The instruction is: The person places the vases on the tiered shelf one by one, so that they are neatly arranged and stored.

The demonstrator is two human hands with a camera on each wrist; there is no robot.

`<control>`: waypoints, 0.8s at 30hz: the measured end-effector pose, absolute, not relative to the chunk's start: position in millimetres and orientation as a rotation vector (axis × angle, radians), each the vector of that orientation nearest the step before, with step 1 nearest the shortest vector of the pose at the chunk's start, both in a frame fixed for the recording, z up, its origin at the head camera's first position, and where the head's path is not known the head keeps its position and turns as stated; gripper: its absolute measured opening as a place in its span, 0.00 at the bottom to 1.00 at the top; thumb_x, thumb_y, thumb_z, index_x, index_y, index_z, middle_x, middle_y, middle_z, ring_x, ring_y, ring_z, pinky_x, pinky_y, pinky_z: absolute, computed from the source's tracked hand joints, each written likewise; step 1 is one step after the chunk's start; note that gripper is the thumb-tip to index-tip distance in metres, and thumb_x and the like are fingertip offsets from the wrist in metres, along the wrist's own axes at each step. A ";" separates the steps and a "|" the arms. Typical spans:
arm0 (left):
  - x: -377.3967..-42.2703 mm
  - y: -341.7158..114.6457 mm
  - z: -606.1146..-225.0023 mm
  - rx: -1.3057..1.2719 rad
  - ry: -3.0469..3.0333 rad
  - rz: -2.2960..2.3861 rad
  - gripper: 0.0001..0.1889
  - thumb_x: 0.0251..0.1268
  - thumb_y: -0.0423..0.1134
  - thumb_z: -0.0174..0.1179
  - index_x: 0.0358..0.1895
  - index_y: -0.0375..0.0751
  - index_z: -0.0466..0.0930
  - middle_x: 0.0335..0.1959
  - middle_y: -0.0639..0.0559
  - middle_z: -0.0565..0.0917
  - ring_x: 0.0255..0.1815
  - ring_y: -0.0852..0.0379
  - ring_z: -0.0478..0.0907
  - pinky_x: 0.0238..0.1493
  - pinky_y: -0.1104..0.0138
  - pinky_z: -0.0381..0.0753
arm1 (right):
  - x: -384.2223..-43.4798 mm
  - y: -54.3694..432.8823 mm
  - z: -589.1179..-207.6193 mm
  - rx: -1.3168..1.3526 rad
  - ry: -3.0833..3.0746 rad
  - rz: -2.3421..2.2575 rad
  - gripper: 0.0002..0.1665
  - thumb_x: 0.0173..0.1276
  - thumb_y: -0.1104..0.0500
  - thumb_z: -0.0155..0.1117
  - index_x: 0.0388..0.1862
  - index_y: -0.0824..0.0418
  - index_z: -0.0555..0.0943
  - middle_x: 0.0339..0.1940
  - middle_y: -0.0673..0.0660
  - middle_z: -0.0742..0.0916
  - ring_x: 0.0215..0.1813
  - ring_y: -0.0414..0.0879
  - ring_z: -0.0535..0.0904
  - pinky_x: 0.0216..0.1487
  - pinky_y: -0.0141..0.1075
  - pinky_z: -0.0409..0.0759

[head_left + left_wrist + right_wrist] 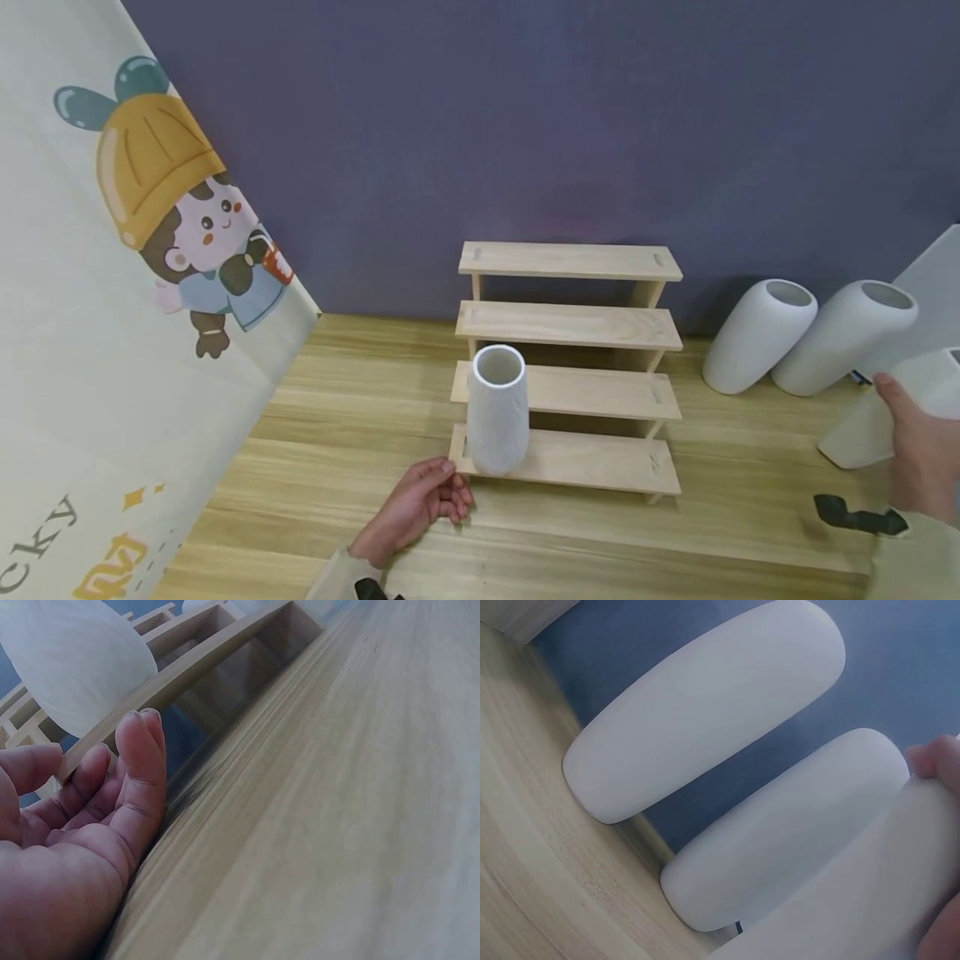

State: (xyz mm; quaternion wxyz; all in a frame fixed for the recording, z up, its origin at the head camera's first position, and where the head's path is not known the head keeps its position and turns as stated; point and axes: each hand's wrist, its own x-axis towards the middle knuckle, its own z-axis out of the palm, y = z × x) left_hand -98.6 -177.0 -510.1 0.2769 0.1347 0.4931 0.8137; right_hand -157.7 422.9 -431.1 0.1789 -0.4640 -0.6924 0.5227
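A tiered wooden display stand [592, 462] stands against the dark back wall. My left hand [420, 504] pinches the front left corner of its lowest shelf between thumb and fingers, the other fingers curling below. On that shelf, near the left end, a white textured vase [498, 425] stands upright; in the left wrist view the same vase [79, 664] rises above my fingers. At the far right my right hand [926, 454] grips another white vase [855, 433], which tilts and is partly cut off by the frame; the right wrist view shows this vase [855, 892] with fingertips around it.
Two more white vases, a left one [757, 337] and a right one [843, 337], stand by the back wall, right of the stand. A white side wall with a cartoon figure [202, 225] borders the wood-grain tabletop [337, 417] on the left.
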 end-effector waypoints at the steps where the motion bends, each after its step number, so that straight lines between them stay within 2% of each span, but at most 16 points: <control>1: -98.8 -177.0 -510.1 0.362 1.325 2.184 0.16 0.83 0.39 0.38 0.40 0.44 0.77 0.35 0.54 0.88 0.33 0.64 0.85 0.35 0.73 0.86 | -157.2 422.9 -431.6 -1.327 -1.983 1.462 0.56 0.64 0.25 0.53 0.80 0.36 0.35 0.84 0.46 0.54 0.83 0.41 0.50 0.85 0.44 0.51; 5: -99.7 -176.6 -510.9 0.361 1.325 2.182 0.16 0.84 0.39 0.39 0.39 0.45 0.77 0.35 0.55 0.88 0.33 0.64 0.85 0.35 0.73 0.86 | -154.8 422.4 -431.7 -1.380 -2.048 1.425 0.58 0.63 0.21 0.48 0.81 0.37 0.33 0.85 0.51 0.52 0.86 0.50 0.46 0.84 0.52 0.52; 11: -100.5 -176.3 -512.4 0.366 1.326 2.176 0.16 0.84 0.39 0.38 0.39 0.45 0.77 0.35 0.55 0.88 0.34 0.64 0.85 0.35 0.73 0.85 | -147.1 414.0 -424.6 -1.312 -2.023 1.453 0.55 0.67 0.28 0.53 0.81 0.36 0.34 0.85 0.46 0.52 0.85 0.44 0.46 0.86 0.44 0.47; 24: -100.8 -176.6 -513.1 0.370 1.333 2.183 0.16 0.83 0.39 0.39 0.39 0.45 0.77 0.35 0.54 0.88 0.33 0.64 0.85 0.35 0.74 0.85 | -146.3 413.7 -426.8 -1.263 -1.999 1.518 0.53 0.68 0.28 0.53 0.80 0.32 0.34 0.84 0.40 0.52 0.85 0.40 0.46 0.85 0.43 0.49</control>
